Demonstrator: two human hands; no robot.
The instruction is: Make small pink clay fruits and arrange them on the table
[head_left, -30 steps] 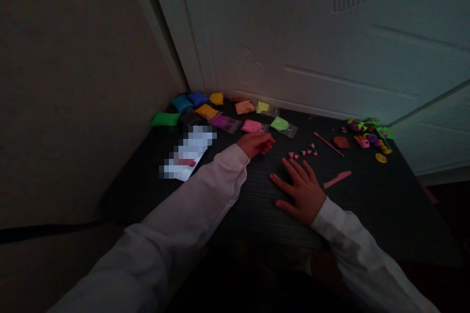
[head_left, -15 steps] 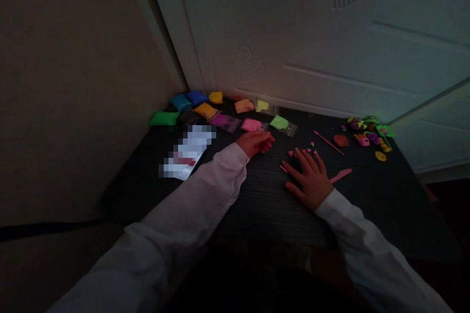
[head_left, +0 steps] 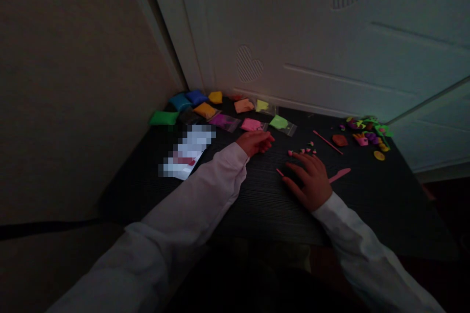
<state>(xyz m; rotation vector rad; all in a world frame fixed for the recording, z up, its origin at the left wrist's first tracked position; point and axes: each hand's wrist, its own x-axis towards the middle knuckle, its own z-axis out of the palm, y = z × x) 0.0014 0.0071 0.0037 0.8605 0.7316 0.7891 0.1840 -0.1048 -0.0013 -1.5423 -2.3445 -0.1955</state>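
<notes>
Now, right hand (head_left: 310, 181) less spread than earlier, over pink rod (head_left: 279, 172); left hand (head_left: 256, 143), near far edge of counter (head_left: 253, 210), curled, grasp unclear.

A left arm (head_left: 198, 195) in a long, pale sleeve stretches diagonally over the near edge of a dark counter (head_left: 264, 210), its left hand (head_left: 256, 144) turned on its side toward the far edge, fingers loosely curled and their inner side largely hidden. The right arm (head_left: 363, 244), sleeved alike, angles inward over the same edge. The right hand (head_left: 310, 181), palm down and closer to that edge than the left, arches its fingers low, thumb apart.
</notes>
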